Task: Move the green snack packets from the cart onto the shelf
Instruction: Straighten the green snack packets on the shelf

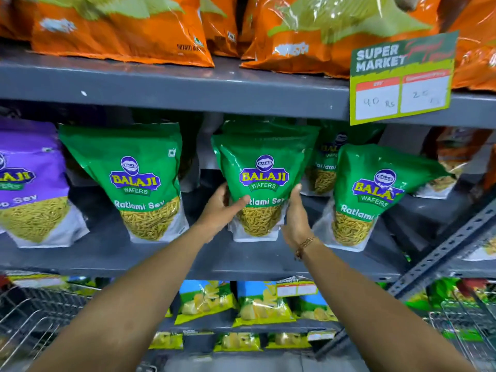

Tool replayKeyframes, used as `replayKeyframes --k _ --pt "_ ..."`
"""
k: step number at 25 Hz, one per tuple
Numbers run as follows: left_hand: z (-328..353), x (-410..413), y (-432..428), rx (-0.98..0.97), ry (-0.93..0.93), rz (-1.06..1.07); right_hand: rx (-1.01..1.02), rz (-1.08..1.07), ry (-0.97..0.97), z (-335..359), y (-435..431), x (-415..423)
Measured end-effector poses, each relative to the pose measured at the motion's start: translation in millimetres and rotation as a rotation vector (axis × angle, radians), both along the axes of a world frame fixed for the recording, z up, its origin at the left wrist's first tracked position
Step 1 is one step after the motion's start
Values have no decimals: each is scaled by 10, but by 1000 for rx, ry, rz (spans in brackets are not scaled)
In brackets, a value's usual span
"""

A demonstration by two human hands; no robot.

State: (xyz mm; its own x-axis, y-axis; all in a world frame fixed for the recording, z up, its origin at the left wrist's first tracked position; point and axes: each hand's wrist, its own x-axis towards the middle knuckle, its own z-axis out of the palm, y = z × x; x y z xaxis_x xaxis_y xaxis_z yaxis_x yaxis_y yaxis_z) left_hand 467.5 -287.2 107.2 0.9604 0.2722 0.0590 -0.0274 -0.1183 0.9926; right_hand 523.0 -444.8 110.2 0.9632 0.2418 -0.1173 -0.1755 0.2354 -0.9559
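Grey supermarket shelf (171, 248) carries upright packets: purple packet (29, 181), green packet (139, 181), then the held packet (261, 181), base resting there, left hand (222, 208) and right hand (296, 216) clamped on its sides. Placing step; next, release and reach the cart (35, 312).

Four green packets (264, 181), one purple packet (29, 183), two hands (222, 210).

Held plastic snack pouch (264, 181): green, white base
Neighbouring plastic pouch (29, 181): purple
Metal shelf board (171, 85): grey
Upper foil bags (120, 30): orange
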Motion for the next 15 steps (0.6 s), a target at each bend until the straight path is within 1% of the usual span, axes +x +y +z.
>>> replayKeyframes --k 3,6,7,8,10,11,12,13,15 --pt "-98 -38 -13 42 40 43 -89 -9 -2 -42 25 -72" --pt "-94 -42 -97 -11 6 72 -73 -18 -38 -7 21 -134" --pt "-110 -72 -157 -19 -23 148 -102 -45 -61 15 1 -189" --pt "-138 -123 -251 -5 -58 275 -137 -93 -75 13 -45 -238" --pt "-252 -295 -615 30 -55 564 -200 -316 -133 40 -288 -359" --pt "-288 -400 -845 31 -28 588 -219 -452 -196 57 -425 -406" --pt "-288 -453 -1099 25 -17 505 -220 -581 -252 125 -588 -461" --pt "-246 -428 -1350 14 -11 361 -197 -693 -303 174 -769 -438" --pt "-69 -210 -1701 -13 -24 133 -201 -898 -334 247 -1067 -234"
